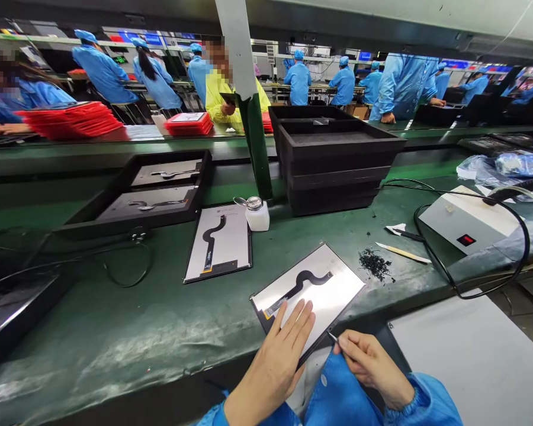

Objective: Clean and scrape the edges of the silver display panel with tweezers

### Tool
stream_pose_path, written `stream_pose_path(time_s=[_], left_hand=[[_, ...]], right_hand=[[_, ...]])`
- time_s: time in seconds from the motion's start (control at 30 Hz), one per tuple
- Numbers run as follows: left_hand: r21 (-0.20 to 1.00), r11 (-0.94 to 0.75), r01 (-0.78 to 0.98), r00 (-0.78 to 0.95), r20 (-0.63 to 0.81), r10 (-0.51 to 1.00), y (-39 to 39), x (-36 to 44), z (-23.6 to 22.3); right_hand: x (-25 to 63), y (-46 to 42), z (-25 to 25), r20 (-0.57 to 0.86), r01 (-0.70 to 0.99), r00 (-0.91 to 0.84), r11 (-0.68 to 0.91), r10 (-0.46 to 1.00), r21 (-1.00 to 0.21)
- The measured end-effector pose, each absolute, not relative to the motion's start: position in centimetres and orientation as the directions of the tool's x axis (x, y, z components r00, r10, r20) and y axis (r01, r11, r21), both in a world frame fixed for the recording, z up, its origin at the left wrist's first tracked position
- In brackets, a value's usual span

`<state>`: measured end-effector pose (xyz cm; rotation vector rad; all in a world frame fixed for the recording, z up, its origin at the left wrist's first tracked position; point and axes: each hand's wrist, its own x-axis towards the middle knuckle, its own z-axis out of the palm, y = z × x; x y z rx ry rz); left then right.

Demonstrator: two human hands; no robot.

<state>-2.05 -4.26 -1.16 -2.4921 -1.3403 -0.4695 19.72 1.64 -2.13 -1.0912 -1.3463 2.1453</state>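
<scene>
An LCD screen panel (333, 260) lies tilted at the bench's front edge, its silver back up with a black curved flex cable (299, 283) on it. My left hand (281, 349) rests flat on the panel's near left part, fingers stretched out. Closed in a pinch, my right hand (364, 358) grips a slim metal-tipped tool (333, 336) whose tip is at the panel's near edge; most of the tool is hidden by the fingers. Right of the panel are a heap of black scraps (375, 264) and a knife with a pale handle (404, 253).
Another LCD panel (231, 242) lies to the left, beside a white pump bottle (258, 216). Behind stand a black tray (137, 220) holding panels and stacked black trays (337, 177). A grey box (468, 216) with looping black cable is at the right. Co-workers sit beyond.
</scene>
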Motion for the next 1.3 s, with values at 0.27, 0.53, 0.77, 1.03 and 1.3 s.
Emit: stream_pose_path(time_s=[0.27,0.53,0.77,1.03,1.3], left_hand=[[-0.082,-0.532,0.843,0.517,0.399,0.758,-4.34,-2.07,-1.09],[-0.037,-0.536,0.843,0.507,0.388,0.770,-4.33,-2.08,-1.10],[-0.033,-0.542,0.840,0.509,0.399,0.763,-4.34,-2.09,-1.10],[-0.045,-0.539,0.841,0.509,0.401,0.761,-4.38,-2.12,-1.27],[-0.017,-0.546,0.838,0.506,0.401,0.764,-4.29,-2.14,-1.25]], right_hand=[[19.68,1.63,-1.78,-0.418,0.091,-0.630,-0.473,0.654,-0.877],[19.71,1.55,-1.76,-0.403,0.079,-0.625,-0.460,0.669,-0.885],[19.76,1.57,-1.79,-0.395,0.070,-0.632,-0.458,0.667,-0.886],[19.80,1.66,-1.72,-0.391,0.062,-0.633,-0.459,0.668,-0.886],[19.84,1.56,-1.61,-0.386,0.057,-0.634,-0.457,0.670,-0.888]])
